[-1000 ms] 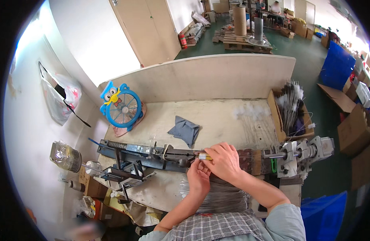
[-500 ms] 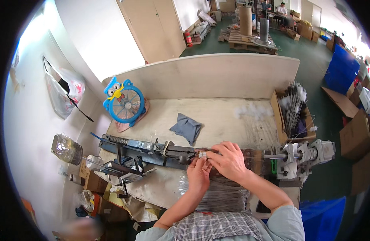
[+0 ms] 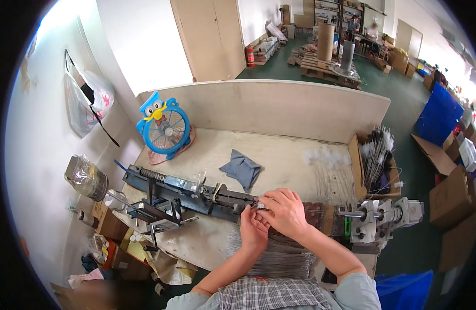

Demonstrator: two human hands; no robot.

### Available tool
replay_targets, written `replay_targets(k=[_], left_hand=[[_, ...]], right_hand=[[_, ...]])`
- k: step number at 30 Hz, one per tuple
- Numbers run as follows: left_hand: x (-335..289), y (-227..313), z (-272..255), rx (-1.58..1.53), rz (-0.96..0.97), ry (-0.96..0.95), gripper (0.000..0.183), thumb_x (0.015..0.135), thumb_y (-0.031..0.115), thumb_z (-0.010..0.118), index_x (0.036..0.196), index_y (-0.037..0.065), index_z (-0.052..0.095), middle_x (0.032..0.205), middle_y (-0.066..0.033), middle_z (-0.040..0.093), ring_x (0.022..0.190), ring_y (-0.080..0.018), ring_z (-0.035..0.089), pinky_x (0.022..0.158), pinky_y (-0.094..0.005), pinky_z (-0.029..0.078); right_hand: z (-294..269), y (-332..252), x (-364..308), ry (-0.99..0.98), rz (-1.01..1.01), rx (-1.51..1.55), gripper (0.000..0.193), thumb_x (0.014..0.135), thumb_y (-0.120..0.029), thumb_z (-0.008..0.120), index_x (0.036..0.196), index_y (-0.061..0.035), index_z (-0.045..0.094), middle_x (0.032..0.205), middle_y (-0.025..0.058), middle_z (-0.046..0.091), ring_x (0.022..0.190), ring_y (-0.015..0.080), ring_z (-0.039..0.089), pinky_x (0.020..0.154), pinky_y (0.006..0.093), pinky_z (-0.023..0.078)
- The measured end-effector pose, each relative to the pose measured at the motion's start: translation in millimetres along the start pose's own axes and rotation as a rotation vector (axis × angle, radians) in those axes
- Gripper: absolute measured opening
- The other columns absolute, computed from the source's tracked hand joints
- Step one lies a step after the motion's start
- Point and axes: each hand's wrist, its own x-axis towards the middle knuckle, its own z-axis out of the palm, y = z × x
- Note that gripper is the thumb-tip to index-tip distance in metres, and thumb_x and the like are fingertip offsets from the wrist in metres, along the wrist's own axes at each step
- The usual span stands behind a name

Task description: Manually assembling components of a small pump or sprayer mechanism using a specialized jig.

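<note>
Long metal jig (image 3: 196, 194) lies across the tabletop (image 3: 295, 155), left to centre of frame. Both hands, left hand (image 3: 252, 230) and right hand (image 3: 283, 211), sit at its right end, touching each other. Wire bundle (image 3: 279, 256) below them at the near edge. Motor unit (image 3: 382, 219) right of the hands. Folded cloth (image 3: 241, 169) just behind the jig. Desk fan (image 3: 165, 129) upper left. Box of wire stems (image 3: 375, 160) on the right.

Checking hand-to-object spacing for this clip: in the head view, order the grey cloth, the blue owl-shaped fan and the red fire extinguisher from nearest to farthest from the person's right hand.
1. Grey cloth, on the bench just beyond the right hand.
2. Blue owl-shaped fan, at the bench's far left corner.
3. Red fire extinguisher, on the floor past the partition.
</note>
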Motion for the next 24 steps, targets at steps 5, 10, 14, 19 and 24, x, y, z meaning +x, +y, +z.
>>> replay_targets(k=[5, 10, 14, 19, 24], left_hand=[[-0.9, -1.2, -5.6, -0.011, 0.052, -0.045, 0.03, 0.096, 0.037, 0.038, 0.093, 0.012, 0.054, 0.094, -0.0032, 0.061, 0.092, -0.0135, 0.057, 0.082, -0.0289, 0.045], [0.2, -5.9, -5.6, 0.019, 0.027, -0.059, 0.026, 0.096, 0.032, 0.04, 0.095, 0.011, 0.054, 0.095, -0.0033, 0.061, 0.089, -0.0129, 0.059, 0.078, -0.0275, 0.046], [3.8, -9.0, -3.2, 0.06, 0.078, 0.036, 0.016, 0.094, 0.02, 0.047, 0.099, 0.006, 0.054, 0.095, -0.0045, 0.061, 0.086, -0.0125, 0.059, 0.077, -0.0266, 0.047], [6.4, -11.1, -1.9, 0.084, 0.114, 0.042, 0.007, 0.089, 0.009, 0.053, 0.095, 0.004, 0.056, 0.093, -0.0046, 0.062, 0.084, -0.0133, 0.061, 0.074, -0.0268, 0.049], [3.1, -11.2, -0.3, 0.095, 0.113, 0.064, 0.005, 0.088, 0.007, 0.054, 0.093, 0.005, 0.056, 0.092, -0.004, 0.062, 0.083, -0.013, 0.061, 0.076, -0.0269, 0.048]], right_hand=[[9.5, -10.8, 4.8, 0.029, 0.075, -0.059, 0.029, 0.069, -0.022, 0.069, 0.096, -0.0113, 0.066, 0.096, -0.001, 0.06, 0.096, 0.0198, 0.054, 0.079, 0.0357, 0.042], [-1.0, -5.3, 0.9, 0.03, 0.078, -0.073, 0.027, 0.07, -0.021, 0.069, 0.095, -0.0128, 0.066, 0.095, -0.0022, 0.061, 0.095, 0.0185, 0.054, 0.081, 0.0351, 0.041], [-5.9, 0.7, -3.9, 0.018, 0.012, -0.064, 0.023, 0.069, -0.021, 0.07, 0.091, -0.0162, 0.07, 0.095, -0.0016, 0.062, 0.093, 0.0195, 0.056, 0.08, 0.0365, 0.042], [-10.7, 6.3, -5.5, -0.005, 0.0, -0.056, 0.022, 0.068, -0.019, 0.07, 0.091, -0.0169, 0.071, 0.095, -0.0009, 0.062, 0.092, 0.02, 0.056, 0.08, 0.036, 0.042], [-10.0, 8.9, -10.4, 0.016, 0.015, -0.045, 0.023, 0.066, -0.016, 0.072, 0.089, -0.0161, 0.071, 0.092, -0.0017, 0.063, 0.091, 0.0205, 0.057, 0.078, 0.0352, 0.043]])
